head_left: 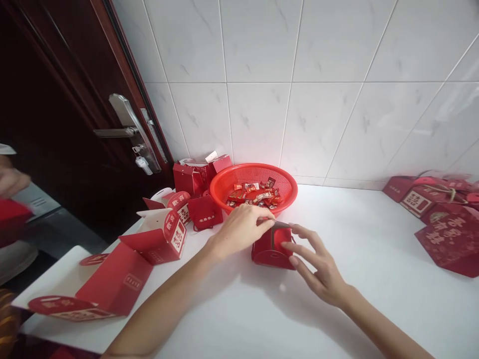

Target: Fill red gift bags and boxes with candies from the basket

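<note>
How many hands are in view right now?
3. Your left hand and right hand are both at the small red box; another person's hand is at the far left edge, before the dark door. That person's other hand may be hidden.

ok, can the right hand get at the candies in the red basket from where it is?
Likely yes: the candies lie in an open-topped basket, with bare table between its right side and the right hand. The left hand crowds only the near rim.
</note>
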{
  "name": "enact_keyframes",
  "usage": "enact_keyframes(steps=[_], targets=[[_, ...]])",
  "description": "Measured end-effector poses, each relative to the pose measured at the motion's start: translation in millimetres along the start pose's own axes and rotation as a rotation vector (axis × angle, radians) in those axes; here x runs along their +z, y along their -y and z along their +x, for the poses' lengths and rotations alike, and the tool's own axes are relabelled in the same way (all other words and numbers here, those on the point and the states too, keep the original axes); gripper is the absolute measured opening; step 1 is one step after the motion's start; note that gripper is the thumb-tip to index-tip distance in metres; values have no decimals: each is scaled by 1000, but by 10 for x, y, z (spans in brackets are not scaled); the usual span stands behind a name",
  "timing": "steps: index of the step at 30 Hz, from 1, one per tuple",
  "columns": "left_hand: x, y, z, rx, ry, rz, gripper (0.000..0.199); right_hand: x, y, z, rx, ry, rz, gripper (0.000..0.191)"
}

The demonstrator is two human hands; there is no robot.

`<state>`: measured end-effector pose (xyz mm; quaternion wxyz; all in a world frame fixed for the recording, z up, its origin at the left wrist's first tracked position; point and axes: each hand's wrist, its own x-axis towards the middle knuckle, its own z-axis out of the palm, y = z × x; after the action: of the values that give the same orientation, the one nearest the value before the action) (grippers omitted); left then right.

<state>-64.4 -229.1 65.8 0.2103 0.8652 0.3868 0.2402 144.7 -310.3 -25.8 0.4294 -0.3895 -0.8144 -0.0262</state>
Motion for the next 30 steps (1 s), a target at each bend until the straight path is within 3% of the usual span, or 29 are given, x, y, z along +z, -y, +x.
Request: enact_keyframes(steps=[4,8,12,18,25,30], targets=[[145,-33,11,-44,-20,73,22,52,17,-50,58,56,-12,27],[177,-34,-6,-140,39,113,42,62,23,-55,46,89,-49,31],[179,-31,-27,-177,107,28,45,53,79,-33,43,173,-116,38],[173,-31,-34,-151,178,-28,49,41,89,-32,46,197,-147,41],[166,-9,-29,-107,168,10,46,-1,124,-13,-4,167,-74,35],[167,-15,-27,-98,179,26,52,-11,128,7,-5,229,-32,36]])
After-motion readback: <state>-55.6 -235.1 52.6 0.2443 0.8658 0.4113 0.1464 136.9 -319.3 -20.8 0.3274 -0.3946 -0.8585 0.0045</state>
